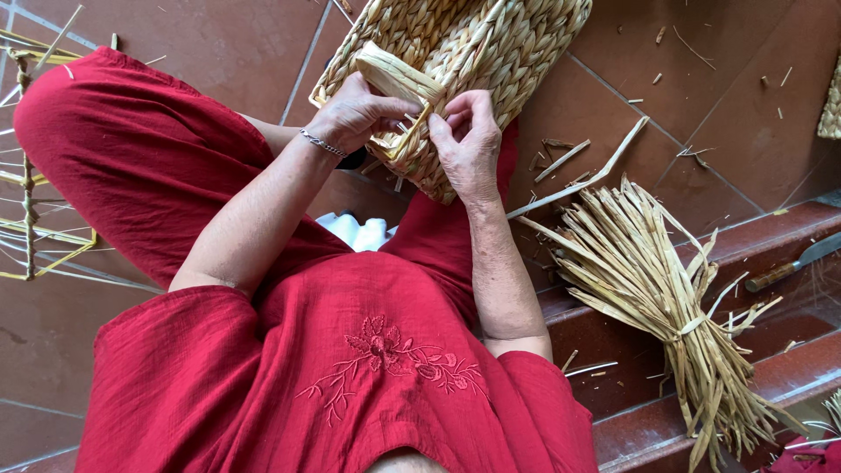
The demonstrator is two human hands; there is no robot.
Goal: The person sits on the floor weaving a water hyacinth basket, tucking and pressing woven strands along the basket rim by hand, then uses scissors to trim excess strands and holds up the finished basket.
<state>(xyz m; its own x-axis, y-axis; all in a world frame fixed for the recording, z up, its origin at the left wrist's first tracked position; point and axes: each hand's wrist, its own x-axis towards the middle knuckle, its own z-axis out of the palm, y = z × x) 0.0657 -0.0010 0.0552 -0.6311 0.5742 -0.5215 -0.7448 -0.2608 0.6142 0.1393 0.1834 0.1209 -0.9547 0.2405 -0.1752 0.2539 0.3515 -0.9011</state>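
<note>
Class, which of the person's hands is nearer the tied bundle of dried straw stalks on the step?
Right. The right hand works at the woven basket's rim, closer to the straw bundle; the left hand is farther away.

Tan plaited-straw basket (473, 44): coarse, matt, thick braided fibre. Flat pale straw strip (399, 79): smoother, dry, slight sheen. Tied bundle of dried straw stalks (666, 298): rough, matt, frayed ends. Red crinkled cotton clothing (350, 368): soft, matt, embroidered thread flower. Thin silver metal bracelet (322, 144): shiny. Reddish-brown floor tiles (683, 96): smooth, faintly glossy. Knife (793, 263): dull metal blade, wooden handle.
</note>
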